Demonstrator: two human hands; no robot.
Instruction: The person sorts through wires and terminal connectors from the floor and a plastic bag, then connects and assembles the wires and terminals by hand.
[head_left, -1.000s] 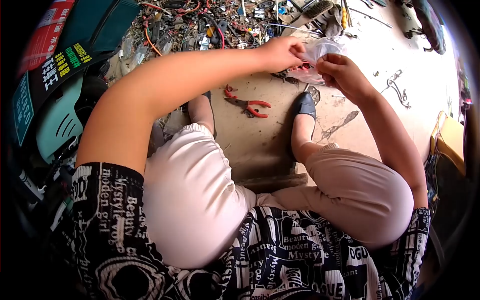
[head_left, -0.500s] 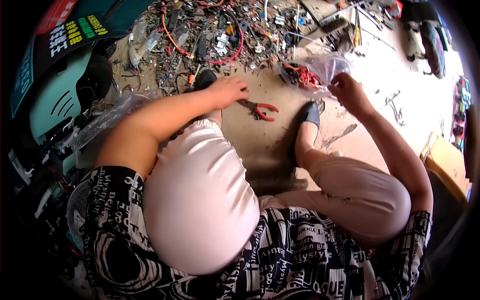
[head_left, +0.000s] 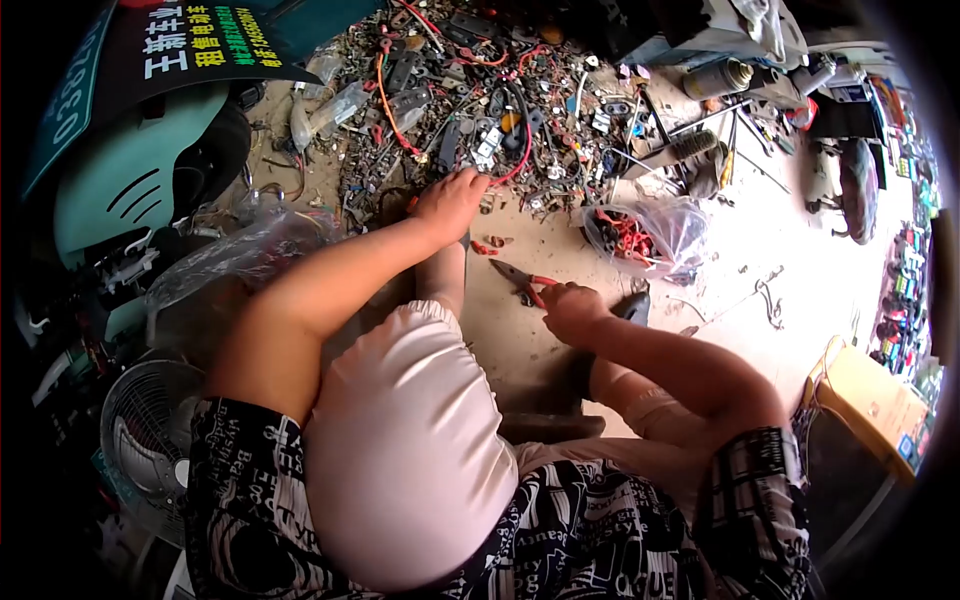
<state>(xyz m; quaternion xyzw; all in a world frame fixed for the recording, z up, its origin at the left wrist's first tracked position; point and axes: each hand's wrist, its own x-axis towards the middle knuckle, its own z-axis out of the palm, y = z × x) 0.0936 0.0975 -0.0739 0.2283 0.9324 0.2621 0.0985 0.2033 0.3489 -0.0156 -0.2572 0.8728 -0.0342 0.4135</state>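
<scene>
My right hand [head_left: 575,314] is closed round the red handles of the pliers [head_left: 527,280], whose dark jaws point up and to the left over the floor. My left hand [head_left: 450,208] reaches to the near edge of a heap of small metal and plastic parts [head_left: 480,110]; its fingertips are partly hidden, so what they touch or hold cannot be made out. Small red pieces [head_left: 484,248] lie on the floor between the hands. Beyond my right hand rests a clear plastic bag [head_left: 680,232] with red and black pieces inside.
A brush [head_left: 690,146], a spray can [head_left: 718,79] and thin rods lie at the upper right. To the left are a green vehicle panel [head_left: 120,190], a crumpled plastic sheet [head_left: 235,262] and a fan [head_left: 150,430]. A cardboard box [head_left: 870,400] stands at the right.
My right hand has left the plastic bag and come down onto the pliers. My left hand, earlier at the bag, has moved to the heap's edge. The view has shifted, showing more at the top.
</scene>
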